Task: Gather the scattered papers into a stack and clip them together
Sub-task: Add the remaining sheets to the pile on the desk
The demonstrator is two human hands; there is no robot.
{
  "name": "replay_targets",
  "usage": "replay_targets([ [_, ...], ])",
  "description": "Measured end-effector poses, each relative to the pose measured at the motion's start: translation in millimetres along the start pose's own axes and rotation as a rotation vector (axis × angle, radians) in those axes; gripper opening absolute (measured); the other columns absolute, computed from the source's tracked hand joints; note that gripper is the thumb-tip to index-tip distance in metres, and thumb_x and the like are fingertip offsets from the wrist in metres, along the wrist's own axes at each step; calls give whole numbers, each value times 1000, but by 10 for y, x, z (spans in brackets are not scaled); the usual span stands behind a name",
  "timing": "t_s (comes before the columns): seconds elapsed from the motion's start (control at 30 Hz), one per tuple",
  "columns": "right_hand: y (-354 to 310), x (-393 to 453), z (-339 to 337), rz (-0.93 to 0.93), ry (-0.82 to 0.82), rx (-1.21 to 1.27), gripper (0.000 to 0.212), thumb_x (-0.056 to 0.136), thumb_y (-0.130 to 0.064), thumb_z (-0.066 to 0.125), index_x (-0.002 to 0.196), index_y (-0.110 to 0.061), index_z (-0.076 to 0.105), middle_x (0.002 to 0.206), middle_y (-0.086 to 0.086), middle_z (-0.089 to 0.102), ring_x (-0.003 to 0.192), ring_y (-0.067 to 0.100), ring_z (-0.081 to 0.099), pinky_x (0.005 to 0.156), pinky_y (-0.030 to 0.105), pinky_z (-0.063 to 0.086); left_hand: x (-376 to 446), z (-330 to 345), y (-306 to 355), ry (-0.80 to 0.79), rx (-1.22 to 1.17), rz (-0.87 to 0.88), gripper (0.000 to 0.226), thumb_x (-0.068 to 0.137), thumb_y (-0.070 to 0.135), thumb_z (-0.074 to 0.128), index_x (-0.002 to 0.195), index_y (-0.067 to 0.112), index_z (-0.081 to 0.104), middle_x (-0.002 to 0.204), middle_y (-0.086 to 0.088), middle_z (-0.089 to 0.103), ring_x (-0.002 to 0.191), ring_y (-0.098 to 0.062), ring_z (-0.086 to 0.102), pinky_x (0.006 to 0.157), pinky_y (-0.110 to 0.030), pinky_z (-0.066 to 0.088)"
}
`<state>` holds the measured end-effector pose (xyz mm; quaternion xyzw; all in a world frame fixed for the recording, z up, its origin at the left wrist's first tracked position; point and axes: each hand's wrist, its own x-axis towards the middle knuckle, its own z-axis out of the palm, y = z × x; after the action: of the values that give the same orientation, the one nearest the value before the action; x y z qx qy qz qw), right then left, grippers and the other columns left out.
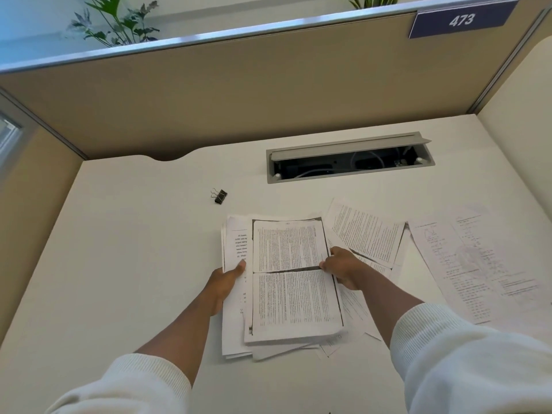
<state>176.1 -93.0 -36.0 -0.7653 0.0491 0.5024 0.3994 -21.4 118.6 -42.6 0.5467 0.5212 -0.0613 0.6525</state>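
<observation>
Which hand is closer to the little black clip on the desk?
The left hand. It holds the left edge of the paper stack, below the binder clip. The right hand grips the stack's right edge, farther off to the clip's right.

One binder clip (219, 196), two hands.

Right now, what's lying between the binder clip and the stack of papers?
Nothing. In the head view, only bare desk separates the clip from the stack, which both hands hold at its sides.
</observation>
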Motion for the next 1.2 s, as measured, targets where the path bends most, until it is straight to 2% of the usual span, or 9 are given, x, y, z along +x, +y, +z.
replay_targets([
  [0.07, 1, 20, 42, -4, 14, 0, 22, 90, 0, 53, 110, -8, 54, 111, 9, 62, 102, 26, 61, 90, 38, 53, 3, 1, 4, -4, 8, 0, 38, 93, 38, 63, 123, 15, 65, 110, -6, 73, 100, -24, 70, 90, -39, 54],
  [0.23, -47, 13, 78, -18, 35, 8, 20, 88, -1, 53, 107, -9, 55, 111, 13, 63, 94, 25, 60, 72, 33, 46, 32, -31, -9, -17, 13, -15, 40, 95, 38, 61, 126, 13, 64, 111, -6, 74, 102, -26, 70, 98, -46, 52],
  [0.33, -47, 28, 69, -13, 45, 45, 20, 88, -3, 53, 105, -11, 56, 114, 13, 63, 109, 32, 62, 85, 39, 53, 5, -23, 12, -19, 2, -15, 35, 96, 35, 60, 122, 13, 66, 108, -6, 74, 99, -25, 71, 91, -41, 54],
  [0.47, -39, 27, 91, 5, 42, 104, 22, 90, -2, 50, 112, -6, 55, 114, 14, 62, 94, 25, 60, 71, 33, 45, -35, 10, 22, -25, -10, -31, 35, 95, 36, 61, 120, 11, 66, 107, -7, 75, 97, -25, 71, 78, -35, 57],
  [0.6, -16, 24, 156, 16, 1, 91, 25, 91, 0, 52, 115, -4, 52, 117, 17, 60, 98, 27, 61, 81, 37, 52, -20, 20, 12, -38, 11, -39, 37, 96, 37, 59, 123, 12, 66, 110, -7, 74, 98, -26, 71, 81, -39, 58],
  [0.73, -4, 5, 205, -53, -37, -119, 25, 91, 0, 52, 115, -5, 53, 113, 13, 62, 99, 28, 65, 73, 37, 60, -7, 16, 12, -45, 26, -51, 38, 95, 41, 58, 121, 14, 67, 108, -7, 75, 98, -28, 72, 89, -49, 56],
  [1.0, 15, 1, 104, -280, 151, -513, 27, 85, 1, 49, 109, -1, 61, 106, 13, 66, 94, 26, 62, 77, 35, 53, -68, 47, 80, -33, 48, -40, 49, 99, 55, 38, 118, 19, 65, 107, -3, 71, 99, -21, 67, 92, -38, 52],
  [1.13, 17, -12, 103, -324, 101, -599, 23, 86, 1, 50, 104, -9, 60, 95, 6, 64, 87, 21, 59, 61, 24, 47, -41, 32, 47, -37, 48, -41, 47, 97, 56, 42, 116, 20, 65, 107, -4, 72, 100, -22, 68, 90, -39, 53],
  [1.2, 13, 3, 134, -356, 67, -639, 19, 86, -2, 56, 101, -13, 59, 90, 3, 61, 88, 21, 59, 67, 28, 50, -17, 40, 26, -35, 40, -29, 45, 94, 53, 52, 118, 18, 66, 110, -6, 72, 100, -23, 69, 92, -40, 54],
])
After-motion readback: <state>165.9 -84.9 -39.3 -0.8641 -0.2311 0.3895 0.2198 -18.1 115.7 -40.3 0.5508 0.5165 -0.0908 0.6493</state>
